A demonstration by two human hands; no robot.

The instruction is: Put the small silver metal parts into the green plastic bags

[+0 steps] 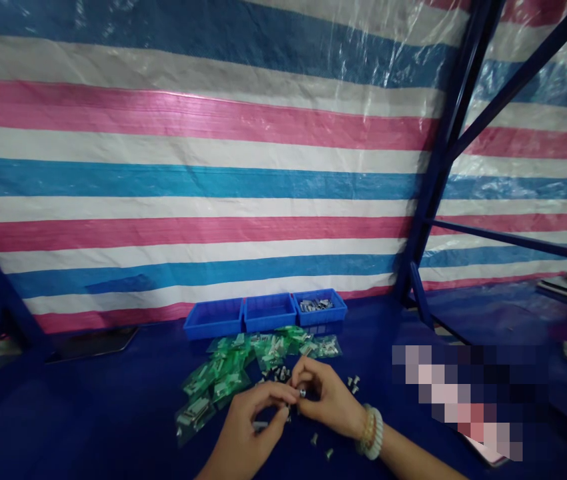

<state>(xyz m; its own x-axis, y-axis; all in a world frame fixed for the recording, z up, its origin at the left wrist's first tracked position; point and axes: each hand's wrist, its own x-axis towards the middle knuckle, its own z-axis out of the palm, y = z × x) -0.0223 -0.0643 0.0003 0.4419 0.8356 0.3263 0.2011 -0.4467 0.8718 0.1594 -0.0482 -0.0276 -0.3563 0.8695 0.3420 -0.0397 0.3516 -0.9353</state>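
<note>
Our left hand [258, 417], thumb and forefinger nearly meeting, contents we cannot tell; our right hand [326, 397], bracelets [374, 433] at the wrist, grip pinched on one small shiny metal piece [303, 393] just beside the left. On the bench [128, 407] we list loose screws [329, 454] around both hands, green-marked plastic packets [226, 387] beyond, three blue trays [271, 325] behind, the rightmost holding metal parts [316, 305].
</note>
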